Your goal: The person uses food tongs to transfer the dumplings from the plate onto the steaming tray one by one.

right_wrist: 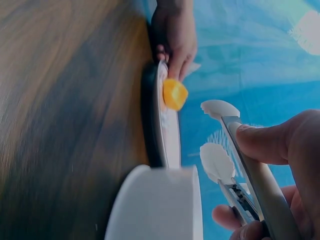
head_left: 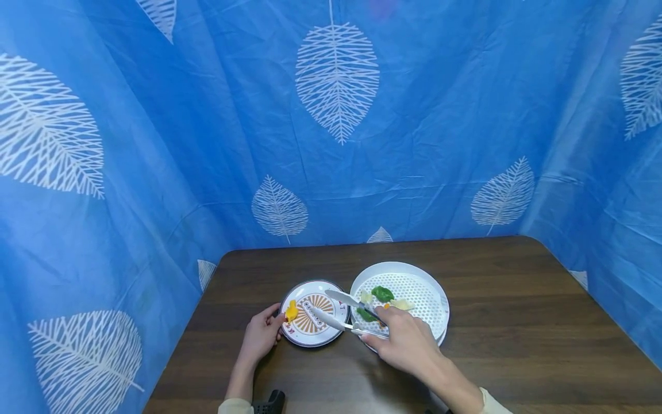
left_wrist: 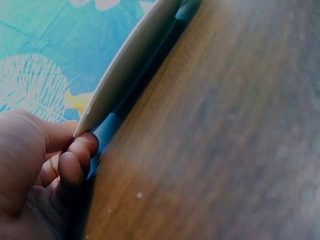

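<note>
My left hand (head_left: 262,332) pinches the left rim of a small round patterned plate (head_left: 323,340), thumb on top and fingers curled beneath; the left wrist view shows that rim between them. A yellow piece (head_left: 292,311) lies on the plate near the thumb. In my right hand (head_left: 411,340) are metal tongs with pale scalloped tips (right_wrist: 218,163). Those tips are spread apart above the plate, with nothing between them in the right wrist view. Below the right hand stands a round white perforated tray (head_left: 441,290) holding green leaves (head_left: 383,294) and pale pieces (head_left: 401,304).
The plate and tray stand side by side on a dark wooden table (head_left: 517,322). A blue curtain (head_left: 414,144) with white leaf prints hangs behind the table and along both sides. A black object (head_left: 274,401) shows at the left wrist.
</note>
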Demonstrator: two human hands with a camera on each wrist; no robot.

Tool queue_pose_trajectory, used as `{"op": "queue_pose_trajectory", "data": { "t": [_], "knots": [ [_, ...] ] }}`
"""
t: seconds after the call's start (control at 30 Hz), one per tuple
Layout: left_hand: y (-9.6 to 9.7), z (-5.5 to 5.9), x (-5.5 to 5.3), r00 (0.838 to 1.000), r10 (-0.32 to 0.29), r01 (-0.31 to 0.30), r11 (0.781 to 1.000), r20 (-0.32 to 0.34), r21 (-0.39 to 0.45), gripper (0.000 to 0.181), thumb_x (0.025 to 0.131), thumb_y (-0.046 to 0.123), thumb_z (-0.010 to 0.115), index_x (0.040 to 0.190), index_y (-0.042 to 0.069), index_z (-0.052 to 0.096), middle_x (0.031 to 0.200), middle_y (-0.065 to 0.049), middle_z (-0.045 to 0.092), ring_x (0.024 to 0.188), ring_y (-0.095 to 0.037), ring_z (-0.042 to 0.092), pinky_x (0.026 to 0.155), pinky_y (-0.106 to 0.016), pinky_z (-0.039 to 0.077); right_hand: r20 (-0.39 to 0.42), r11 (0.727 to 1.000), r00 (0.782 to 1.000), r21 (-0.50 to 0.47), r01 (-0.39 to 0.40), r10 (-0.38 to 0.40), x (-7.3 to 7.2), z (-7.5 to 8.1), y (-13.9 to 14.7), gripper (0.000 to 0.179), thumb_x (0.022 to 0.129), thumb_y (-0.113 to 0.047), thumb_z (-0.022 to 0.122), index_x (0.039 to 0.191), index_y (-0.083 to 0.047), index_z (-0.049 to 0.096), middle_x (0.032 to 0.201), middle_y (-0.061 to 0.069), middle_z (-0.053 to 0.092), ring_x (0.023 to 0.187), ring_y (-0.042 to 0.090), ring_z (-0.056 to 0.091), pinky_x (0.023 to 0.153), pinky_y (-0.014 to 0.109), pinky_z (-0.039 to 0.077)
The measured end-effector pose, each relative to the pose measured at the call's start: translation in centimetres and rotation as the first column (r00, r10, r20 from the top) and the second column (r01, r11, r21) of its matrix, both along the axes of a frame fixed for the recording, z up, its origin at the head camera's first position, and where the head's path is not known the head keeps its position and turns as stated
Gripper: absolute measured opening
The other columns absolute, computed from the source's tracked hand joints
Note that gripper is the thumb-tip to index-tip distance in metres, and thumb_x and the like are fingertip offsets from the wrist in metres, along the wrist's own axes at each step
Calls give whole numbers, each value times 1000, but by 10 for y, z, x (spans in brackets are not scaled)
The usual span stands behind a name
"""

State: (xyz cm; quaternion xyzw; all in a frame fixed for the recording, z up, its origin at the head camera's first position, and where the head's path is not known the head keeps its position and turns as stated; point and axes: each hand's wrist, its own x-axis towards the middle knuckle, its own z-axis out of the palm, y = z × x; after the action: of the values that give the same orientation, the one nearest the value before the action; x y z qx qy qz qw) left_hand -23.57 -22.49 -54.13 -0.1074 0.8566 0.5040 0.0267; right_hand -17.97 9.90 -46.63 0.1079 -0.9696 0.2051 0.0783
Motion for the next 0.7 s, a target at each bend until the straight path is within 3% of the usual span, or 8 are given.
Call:
{"op": "queue_pose_trajectory", "data": {
  "t": [0.17,0.4,0.5,0.7],
  "knots": [
    [0,-1,0,1000,-1,1,1000,9,4,50,105,28,60,149,6,53,75,-4,59,62,-17,59,54,-25,51,-26,999,999,-11,-31,30,0,-5,-16,58,78,-53,82,120,-14,74,103,3,76,89,21,70,70,45,54],
    [-2,0,0,1000,-13,13,1000,-23,-5,49,105,26,60,148,3,53,74,-4,59,61,-17,59,53,-24,51,34,998,997,-17,-66,66,-1,-7,-36,64,79,-54,81,124,-8,72,114,8,73,93,24,69,73,48,56],
    [-2,0,0,1000,-13,13,1000,-28,-6,49,105,25,61,148,3,54,73,-4,59,60,-17,59,53,-24,51,21,996,996,-8,-86,86,-2,-9,-45,66,80,-55,80,124,-6,72,114,8,73,90,24,68,70,46,56],
    [-3,-1,-1,1000,-13,13,1000,-15,4,49,105,26,60,148,4,53,74,-4,59,61,-17,59,54,-24,51,-15,994,994,32,-107,108,-5,-13,-57,63,79,-55,81,118,-6,73,96,5,70,71,18,59,57,37,48]
  ]
}}
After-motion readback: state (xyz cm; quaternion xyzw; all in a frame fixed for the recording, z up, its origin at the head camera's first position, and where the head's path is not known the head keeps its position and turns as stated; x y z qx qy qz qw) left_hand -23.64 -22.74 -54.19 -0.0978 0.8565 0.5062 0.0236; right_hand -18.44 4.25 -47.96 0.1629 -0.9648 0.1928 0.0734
